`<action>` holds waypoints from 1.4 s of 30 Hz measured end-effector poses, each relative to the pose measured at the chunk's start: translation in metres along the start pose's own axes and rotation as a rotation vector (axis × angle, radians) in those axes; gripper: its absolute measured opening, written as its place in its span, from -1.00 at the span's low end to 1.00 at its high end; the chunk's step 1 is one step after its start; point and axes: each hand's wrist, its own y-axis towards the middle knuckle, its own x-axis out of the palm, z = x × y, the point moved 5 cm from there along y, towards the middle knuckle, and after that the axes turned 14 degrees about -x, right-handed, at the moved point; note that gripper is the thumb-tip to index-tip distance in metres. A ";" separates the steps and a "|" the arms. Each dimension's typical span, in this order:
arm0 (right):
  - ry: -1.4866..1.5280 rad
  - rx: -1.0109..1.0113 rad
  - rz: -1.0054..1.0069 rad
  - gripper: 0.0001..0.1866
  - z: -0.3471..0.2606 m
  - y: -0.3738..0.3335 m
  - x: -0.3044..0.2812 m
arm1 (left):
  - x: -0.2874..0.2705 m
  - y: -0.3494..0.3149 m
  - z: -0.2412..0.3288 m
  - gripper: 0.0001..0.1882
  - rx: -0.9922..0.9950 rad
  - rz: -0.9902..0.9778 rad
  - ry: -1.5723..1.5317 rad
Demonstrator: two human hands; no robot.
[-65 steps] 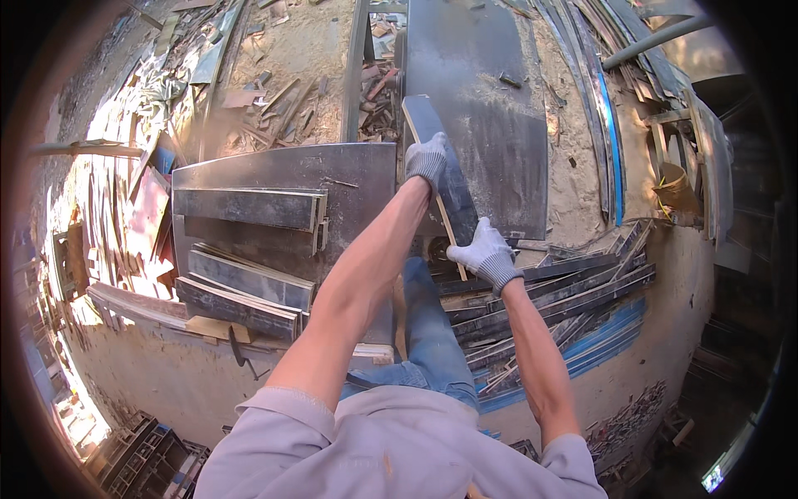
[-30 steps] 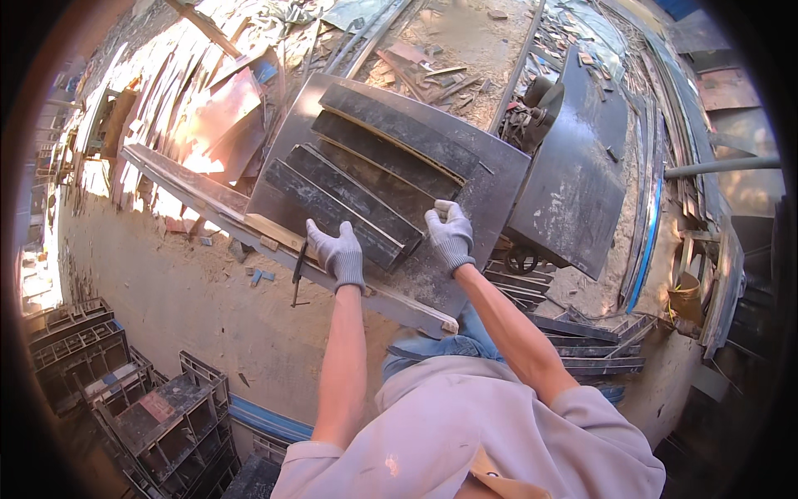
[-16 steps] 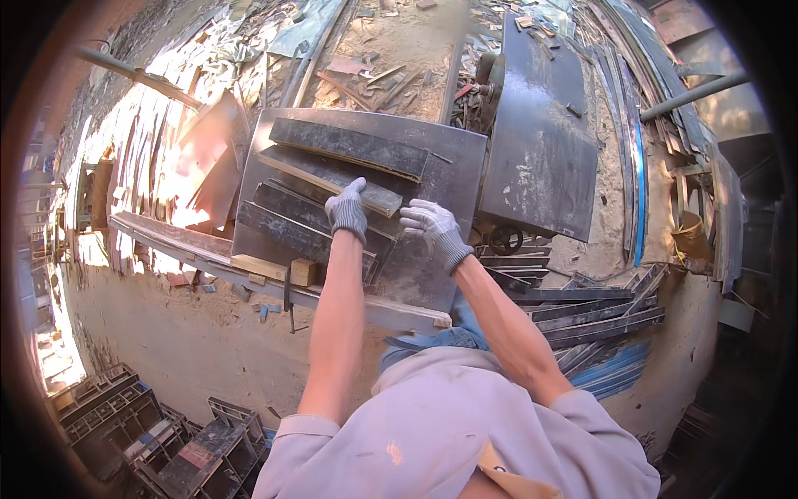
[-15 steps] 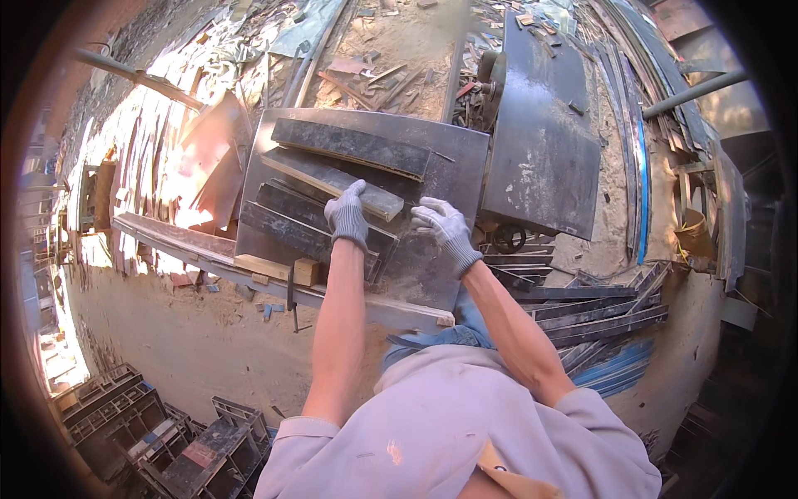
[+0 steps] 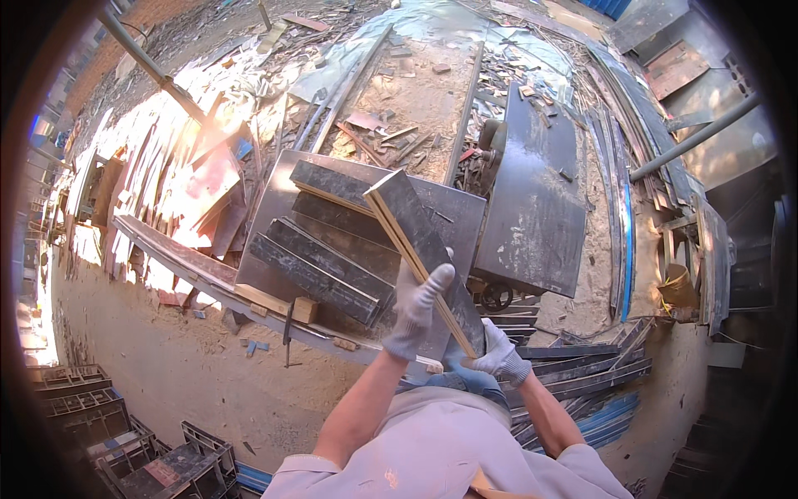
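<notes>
Both of my gloved hands hold a dark-faced plywood strip (image 5: 413,223) with pale layered edges, tilted up off the metal table (image 5: 270,179). My left hand (image 5: 418,303) is closed around the strip's middle, thumb against its edge. At the near end, my right hand (image 5: 499,353) grips the strip near my waist. Beyond and to the left, more dark strips lie on the table: one at the far side (image 5: 332,185) and others in a slanting stack (image 5: 316,270). The right fingers are partly hidden by the strip.
A wooden block (image 5: 306,310) and a clamp (image 5: 288,333) sit at the table's near edge. To the right stand a second dark table (image 5: 532,200) and a handwheel (image 5: 497,297). Long dark bars (image 5: 573,366) lie piled at my right. Sawdust and wood scraps cover the ground beyond.
The strip under my left hand has been lifted off the stack and swung toward me. My right hand, free before, has moved down and taken hold of its near end. The view has tilted upward.
</notes>
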 end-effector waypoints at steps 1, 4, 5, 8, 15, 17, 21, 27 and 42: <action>0.074 0.011 0.008 -0.19 0.007 -0.019 0.003 | 0.011 0.002 0.002 -0.51 -0.039 -0.034 -0.078; 0.084 -0.053 0.076 -0.23 -0.004 -0.040 -0.003 | 0.049 0.011 -0.011 -0.55 -0.079 -0.139 -0.153; 0.170 -0.014 0.116 -0.22 0.007 -0.051 -0.007 | 0.058 0.005 -0.027 -0.57 -0.061 -0.158 -0.074; 0.106 0.027 0.175 -0.19 0.029 -0.066 -0.025 | 0.089 -0.007 -0.047 -0.57 0.004 -0.235 0.115; 0.089 0.072 0.259 -0.09 0.050 -0.085 -0.038 | 0.115 -0.008 -0.072 -0.57 -0.003 -0.286 0.276; 0.125 0.090 0.233 -0.03 0.049 -0.083 -0.041 | 0.119 -0.002 -0.077 -0.58 0.011 -0.281 0.288; -0.082 0.000 0.364 0.03 0.036 -0.079 -0.051 | 0.125 0.010 -0.092 -0.56 -0.045 -0.268 0.298; 0.177 0.254 0.244 -0.13 0.052 -0.069 -0.058 | 0.124 0.064 -0.123 -0.51 -0.305 -0.094 0.041; -0.448 0.660 0.294 -0.14 0.089 -0.023 -0.127 | 0.101 0.199 -0.185 -0.69 -0.582 0.266 0.437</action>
